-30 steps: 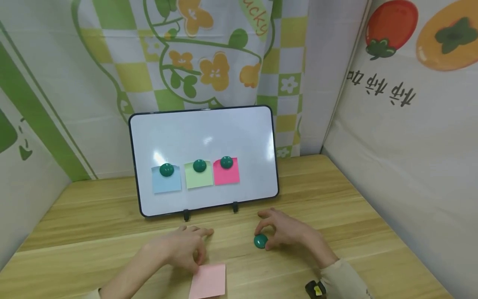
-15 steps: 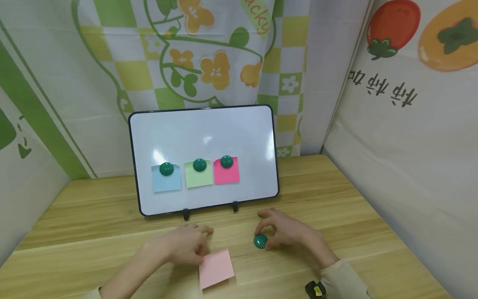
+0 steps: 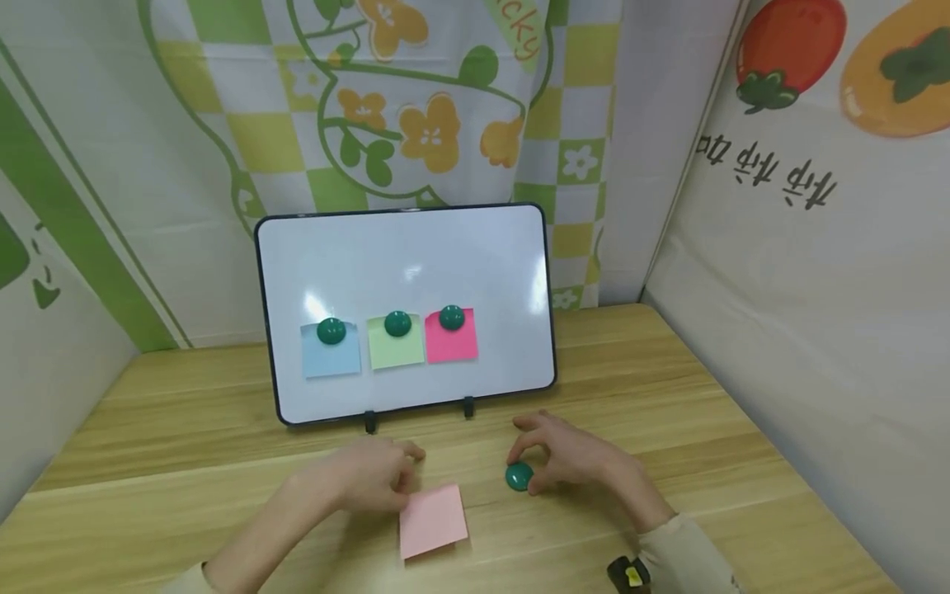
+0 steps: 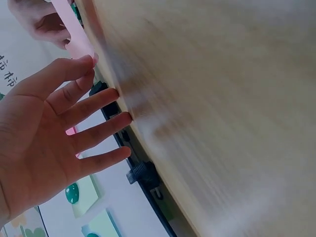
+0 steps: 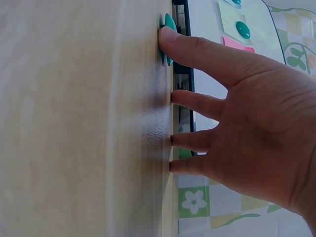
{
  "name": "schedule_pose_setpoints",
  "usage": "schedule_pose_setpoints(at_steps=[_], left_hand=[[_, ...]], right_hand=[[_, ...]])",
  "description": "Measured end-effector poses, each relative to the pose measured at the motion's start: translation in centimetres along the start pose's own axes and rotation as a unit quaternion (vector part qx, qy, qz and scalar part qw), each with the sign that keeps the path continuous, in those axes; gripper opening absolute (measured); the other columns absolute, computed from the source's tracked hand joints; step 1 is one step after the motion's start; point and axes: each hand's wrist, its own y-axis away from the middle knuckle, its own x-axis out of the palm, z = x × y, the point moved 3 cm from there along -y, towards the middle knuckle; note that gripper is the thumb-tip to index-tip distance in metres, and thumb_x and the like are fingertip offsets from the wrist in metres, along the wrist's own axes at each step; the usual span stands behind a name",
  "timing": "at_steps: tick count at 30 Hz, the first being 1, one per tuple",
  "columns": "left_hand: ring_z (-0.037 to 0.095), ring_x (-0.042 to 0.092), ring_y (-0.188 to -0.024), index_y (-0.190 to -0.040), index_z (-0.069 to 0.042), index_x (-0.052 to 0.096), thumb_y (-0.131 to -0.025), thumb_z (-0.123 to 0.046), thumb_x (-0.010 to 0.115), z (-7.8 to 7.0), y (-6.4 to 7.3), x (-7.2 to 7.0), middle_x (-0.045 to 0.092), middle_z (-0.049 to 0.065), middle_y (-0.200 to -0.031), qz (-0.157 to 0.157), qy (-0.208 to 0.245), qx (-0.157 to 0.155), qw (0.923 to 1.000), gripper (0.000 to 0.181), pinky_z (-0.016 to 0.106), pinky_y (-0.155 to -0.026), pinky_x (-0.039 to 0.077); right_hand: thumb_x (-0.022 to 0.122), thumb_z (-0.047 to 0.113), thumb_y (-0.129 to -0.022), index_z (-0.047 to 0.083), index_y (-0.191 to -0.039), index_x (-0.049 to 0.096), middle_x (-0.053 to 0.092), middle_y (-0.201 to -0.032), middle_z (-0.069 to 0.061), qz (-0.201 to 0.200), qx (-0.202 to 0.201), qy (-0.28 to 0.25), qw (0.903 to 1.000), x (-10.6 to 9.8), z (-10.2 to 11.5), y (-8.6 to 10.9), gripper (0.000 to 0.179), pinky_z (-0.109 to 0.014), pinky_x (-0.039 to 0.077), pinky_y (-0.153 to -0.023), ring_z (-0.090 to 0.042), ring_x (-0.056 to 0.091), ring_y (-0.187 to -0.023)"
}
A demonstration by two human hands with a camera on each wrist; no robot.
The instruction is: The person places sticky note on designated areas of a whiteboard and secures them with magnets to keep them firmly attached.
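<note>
A pale pink sticky note (image 3: 435,521) is pinched at its upper left corner between the thumb and index finger of my left hand (image 3: 371,477). The left wrist view shows the other fingers of that hand spread out straight. To the right, my right hand (image 3: 567,454) holds a round green magnet (image 3: 519,476) between thumb and index finger, low over the table or on it. Its remaining fingertips reach down to the tabletop in the right wrist view, where the thumb lies over part of the magnet (image 5: 170,22).
Behind the hands a whiteboard (image 3: 490,264) leans on black feet (image 3: 469,407). Blue (image 3: 331,360), light green (image 3: 397,351) and bright pink (image 3: 454,345) notes hang on it, each under a green magnet. A black object (image 3: 627,573) lies by the right sleeve. Printed curtains enclose the wooden table (image 3: 668,396).
My left hand has shifted the pale pink note upward and to the right, turning it a little on the way. The right hand keeps its place at the magnet. The view tilts slightly downward.
</note>
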Motion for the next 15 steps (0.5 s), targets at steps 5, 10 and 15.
schedule_pose_setpoints(at_steps=[5, 10, 15], left_hand=[[0.008, 0.057, -0.069, -0.073, -0.025, 0.064, -0.081, -0.023, 0.072, -0.1, -0.7, -1.1, 0.065, -0.012, -0.080, -0.022, -0.006, -0.008, 0.9997, 0.012, 0.029, -0.066, 0.051], [0.005, 0.050, -0.060, -0.072, -0.024, 0.065, -0.082, -0.023, 0.072, -0.4, -1.4, -2.1, 0.057, -0.015, -0.068, -0.027, -0.023, -0.005, 0.9993, 0.012, 0.026, -0.060, 0.046], [0.006, 0.050, -0.061, -0.073, -0.023, 0.067, -0.083, -0.023, 0.072, -0.6, -1.8, -2.4, 0.059, -0.014, -0.069, -0.026, -0.026, -0.004, 0.9993, 0.011, 0.026, -0.061, 0.047]], right_hand=[[0.084, 0.018, -0.076, 0.026, -0.106, 0.074, 0.035, -0.158, -0.018, -0.002, -0.007, 0.001, 1.0000, 0.0, -0.1, 0.0, 0.032, -0.068, 0.019, -0.115, -0.048, 0.019, -0.148], [0.084, 0.019, -0.076, 0.024, -0.106, 0.074, 0.035, -0.157, -0.019, -0.002, -0.012, 0.003, 0.9999, -0.1, 0.0, 0.0, 0.031, -0.068, 0.020, -0.115, -0.049, 0.020, -0.148], [0.084, 0.018, -0.077, 0.025, -0.106, 0.074, 0.035, -0.158, -0.018, 0.000, -0.008, 0.006, 1.0000, -0.2, 0.2, 0.0, 0.031, -0.068, 0.020, -0.116, -0.049, 0.020, -0.148]])
